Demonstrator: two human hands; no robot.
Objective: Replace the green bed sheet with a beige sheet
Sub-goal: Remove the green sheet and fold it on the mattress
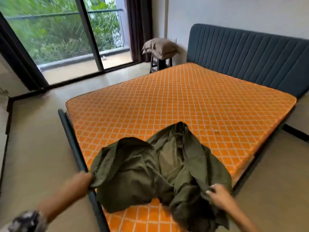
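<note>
Bedroom, daylit. Floor [36, 148]: pale beige, smooth, faintly glossy near the glazing. Sliding glass doors [55, 36] with dark frames fill the far left wall; dense green foliage and a balcony railing [100, 11] show beyond. Dark curtains [138, 27] hang at the right of the doors. Walls [234, 10] are plain white. A bed with a blue-grey ribbed headboard [250, 56] stands against the wall, carrying a bare orange quilted mattress [175, 101] (white diamond stitching). A dark stool [160, 63] beside the headboard bears a taupe pillow [160, 46].
</note>
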